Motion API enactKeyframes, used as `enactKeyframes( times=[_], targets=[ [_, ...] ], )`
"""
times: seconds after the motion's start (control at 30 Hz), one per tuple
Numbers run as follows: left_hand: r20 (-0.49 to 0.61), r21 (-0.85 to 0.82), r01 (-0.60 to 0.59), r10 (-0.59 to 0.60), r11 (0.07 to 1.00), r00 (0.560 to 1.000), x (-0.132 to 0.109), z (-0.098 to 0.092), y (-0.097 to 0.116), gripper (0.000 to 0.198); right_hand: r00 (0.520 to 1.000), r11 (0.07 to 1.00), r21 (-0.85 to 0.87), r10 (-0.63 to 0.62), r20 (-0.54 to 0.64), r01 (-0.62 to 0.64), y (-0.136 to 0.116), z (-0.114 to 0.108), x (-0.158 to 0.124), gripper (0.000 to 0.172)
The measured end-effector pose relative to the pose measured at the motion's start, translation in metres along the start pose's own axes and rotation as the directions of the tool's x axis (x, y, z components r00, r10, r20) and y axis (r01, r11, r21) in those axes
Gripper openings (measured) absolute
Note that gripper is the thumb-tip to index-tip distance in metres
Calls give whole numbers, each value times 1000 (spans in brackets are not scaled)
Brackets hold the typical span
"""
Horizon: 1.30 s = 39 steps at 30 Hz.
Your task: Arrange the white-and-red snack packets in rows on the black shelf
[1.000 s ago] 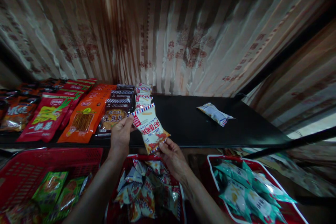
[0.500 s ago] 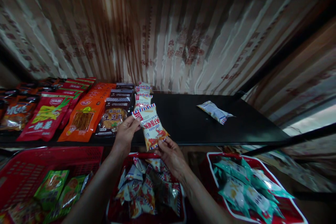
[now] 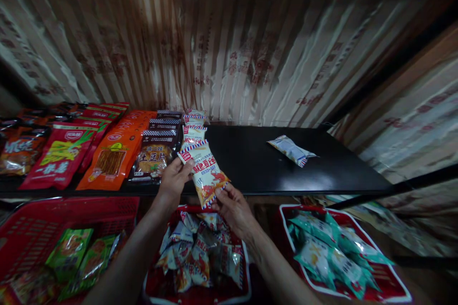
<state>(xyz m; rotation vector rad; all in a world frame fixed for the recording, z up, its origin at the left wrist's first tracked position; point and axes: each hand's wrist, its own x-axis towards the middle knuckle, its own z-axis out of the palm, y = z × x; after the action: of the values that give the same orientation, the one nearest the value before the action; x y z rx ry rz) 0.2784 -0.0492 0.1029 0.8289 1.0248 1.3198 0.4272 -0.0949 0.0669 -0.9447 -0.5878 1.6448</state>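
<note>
1. Here's the packet (image 3: pixel 206 174), white with a striped border, held at the centre of the frame, its printed side up, tilted, its lower end in front of the shelf's near edge; whether it touches the shelf (image 3: pixel 246 164) I can't tell.
2. Left hand (image 3: pixel 172 182) comes in from the lower left, fingers pinching the packet's upper left corner, thumb on top.
3. Right hand (image 3: pixel 234 208) comes in from the lower right, fingers pinching the lower right corner.
4. Just behind the packet, a row (image 3: pixel 194 132) of look-alikes runs back towards the curtain (image 3: pixel 229 33) filling the top of the frame.
5. Leftward along the shelf: brown bags (image 3: pixel 152 156), orange bags (image 3: pixel 112 155), red bags (image 3: pixel 60 152), then dark bags (image 3: pixel 21 150) at the far left.
6. Right of centre, a lone sachet (image 3: pixel 291 149) lies slantwise, well apart from the row.
7. Down below, three baskets: the middle basket (image 3: pixel 247 267) at bottom centre holds look-alikes, the right basket (image 3: pixel 391 277) teal bags (image 3: pixel 332 248), the left basket (image 3: pixel 107 209) green packs (image 3: pixel 69 248) among others.
</note>
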Motion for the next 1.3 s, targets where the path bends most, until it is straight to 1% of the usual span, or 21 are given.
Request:
enactKeyframes(
  times=[0.23,0.43,0.57,0.63,0.7,0.77,0.9,1.13,1.3],
  targets=[
    [13,4,12,-12,1000,1000,3,-5,-4,40,1000,1000,10,2,25,-2,4,-4,4,30],
    [130,30,134,-137,991,982,-2,-3,-1,38,1000,999,28,-20,-2,20,2,-5,3,26],
    [170,34,153,-157,988,973,-6,0,5,41,999,999,34,-28,-20,29,-1,-3,2,26],
    [213,36,164,-168,986,963,-7,0,6,42,999,999,43,-29,-31,30,-2,-3,3,26],
    [249,39,174,-178,984,952,-8,0,6,44,999,998,53,-31,-41,33,-2,-4,4,28],
    [262,42,182,-187,982,947,-8,0,4,49,998,998,52,-39,-46,42,-1,-4,5,30],
    [258,48,198,-204,979,944,-8,0,-3,56,997,997,27,-68,-30,69,-2,-5,4,32],
    [147,4,221,-219,975,965,-10,10,-9,44,999,999,-3,-47,2,47,1,-2,0,37],
    [116,-78,259,-250,963,961,-10,15,-9,33,999,999,6,-44,-17,44,-2,2,-3,32]
  ],
)
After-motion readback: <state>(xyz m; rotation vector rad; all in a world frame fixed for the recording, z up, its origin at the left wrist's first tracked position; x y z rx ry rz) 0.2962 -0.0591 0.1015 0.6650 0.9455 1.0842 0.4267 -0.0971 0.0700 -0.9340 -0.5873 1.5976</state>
